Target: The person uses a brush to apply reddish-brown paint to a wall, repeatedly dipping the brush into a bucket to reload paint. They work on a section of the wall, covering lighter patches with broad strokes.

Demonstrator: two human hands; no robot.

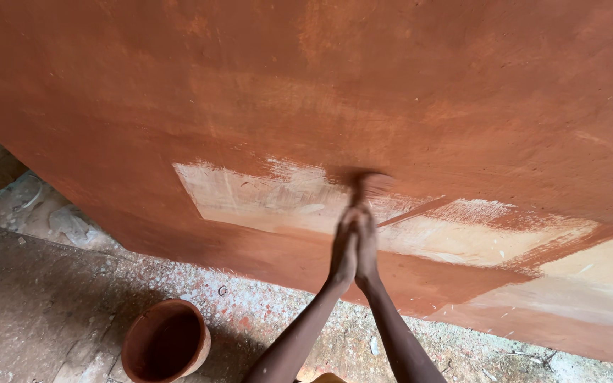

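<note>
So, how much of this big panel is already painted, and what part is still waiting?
Done: most of the large flat panel is coated reddish-brown. In hand: both hands, left hand and right hand, are pressed together around the handle of a blurred brush at the edge of a pale unpainted patch. Left: that pale strip across the middle and the bare lower right corner. A round terracotta-coloured bucket stands on the floor.

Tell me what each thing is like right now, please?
Wall: mostly covered in red-brown paint, pale patches bare.
Brush: pressed on the wall, blurred.
Left hand: closed round the brush handle.
Right hand: closed round the handle too, pressed against the left.
Bucket: upright on the floor, coated red-brown inside; how full, cannot tell.
Floor: speckled with pale spatter.
</note>
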